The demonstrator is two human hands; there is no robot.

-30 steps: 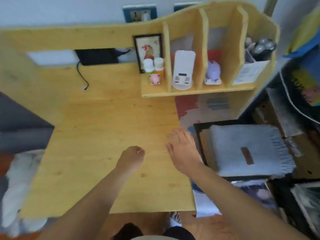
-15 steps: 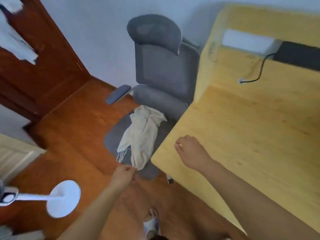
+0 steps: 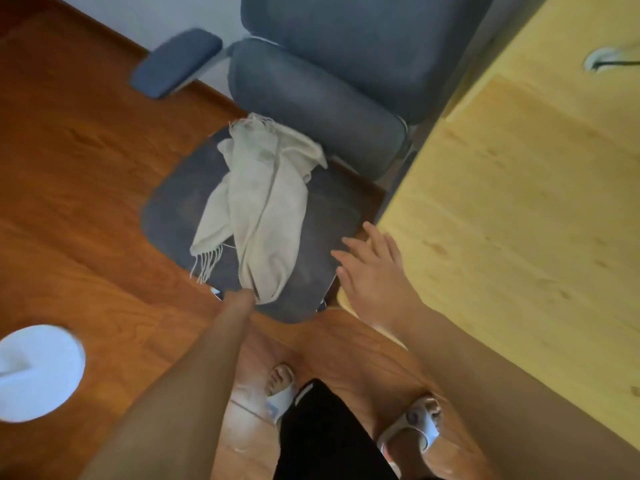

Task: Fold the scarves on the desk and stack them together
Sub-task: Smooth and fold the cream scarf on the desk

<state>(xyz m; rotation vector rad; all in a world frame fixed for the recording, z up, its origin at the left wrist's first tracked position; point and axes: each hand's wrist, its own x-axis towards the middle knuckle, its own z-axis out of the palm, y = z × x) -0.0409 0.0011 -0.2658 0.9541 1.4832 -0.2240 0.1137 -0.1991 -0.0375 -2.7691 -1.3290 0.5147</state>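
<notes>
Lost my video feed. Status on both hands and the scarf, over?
Left hand at the near end of the cream scarf, fingers hidden. Right hand open, beside the desk corner. Scarf unfolded on the chair seat. Nothing in the way.

Soft even daylight, slight motion blur throughout, wide-angle bending toward the edges.

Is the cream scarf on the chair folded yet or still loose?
Loose: the cream scarf lies crumpled in uneven twists across the chair seat, fringe trailing, not squared.
</notes>
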